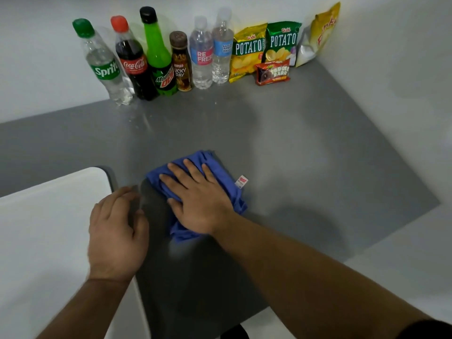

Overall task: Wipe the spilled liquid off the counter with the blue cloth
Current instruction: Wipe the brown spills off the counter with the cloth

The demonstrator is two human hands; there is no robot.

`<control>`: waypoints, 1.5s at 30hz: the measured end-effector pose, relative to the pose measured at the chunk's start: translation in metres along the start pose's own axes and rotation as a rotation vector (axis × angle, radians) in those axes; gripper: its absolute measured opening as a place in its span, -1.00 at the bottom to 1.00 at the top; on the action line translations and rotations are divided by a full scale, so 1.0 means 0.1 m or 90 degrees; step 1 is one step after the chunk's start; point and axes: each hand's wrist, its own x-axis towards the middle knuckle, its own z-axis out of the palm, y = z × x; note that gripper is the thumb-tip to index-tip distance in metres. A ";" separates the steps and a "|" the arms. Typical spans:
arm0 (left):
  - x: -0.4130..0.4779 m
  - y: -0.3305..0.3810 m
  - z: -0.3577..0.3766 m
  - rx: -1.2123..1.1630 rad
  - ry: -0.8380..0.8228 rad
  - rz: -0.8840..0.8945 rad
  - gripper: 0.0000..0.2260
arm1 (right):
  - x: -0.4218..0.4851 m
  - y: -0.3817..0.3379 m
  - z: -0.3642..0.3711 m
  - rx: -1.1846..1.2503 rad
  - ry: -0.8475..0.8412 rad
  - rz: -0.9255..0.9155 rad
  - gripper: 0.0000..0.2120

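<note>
The right hand (195, 199) lies flat, fingers spread, pressing the blue cloth (210, 167) onto the grey counter (305, 155), palm-down so the bunched fabric soaks rather than slides. The left hand (115, 231), loosely curled and holding nothing, rests just beside it at the counter's edge, probably for bracing. Faint wet streaks (144, 118) glint well beyond the fingertips (near the bottles (156, 52)), likely unwiped.

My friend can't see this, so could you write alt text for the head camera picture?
A person's right hand presses a blue cloth flat on a grey counter, the left hand resting at its edge. Drink bottles and snack bags line the far wall.
</note>
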 end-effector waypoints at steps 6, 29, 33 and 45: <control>-0.21 0.07 -0.01 -0.003 -0.017 -0.015 -0.62 | -0.42 1.01 -0.20 -0.007 0.030 0.113 -0.42; -0.77 0.18 0.07 -0.028 -0.039 0.020 -0.72 | -1.36 -0.34 0.25 0.019 0.062 0.060 -0.42; -0.83 0.15 -0.01 -0.036 -0.049 0.011 -0.76 | -1.57 -0.53 0.32 0.011 0.023 0.010 -0.45; -1.27 -0.12 -0.26 -0.031 -0.094 0.055 -0.75 | -2.27 1.20 -0.11 0.012 0.013 0.317 -0.32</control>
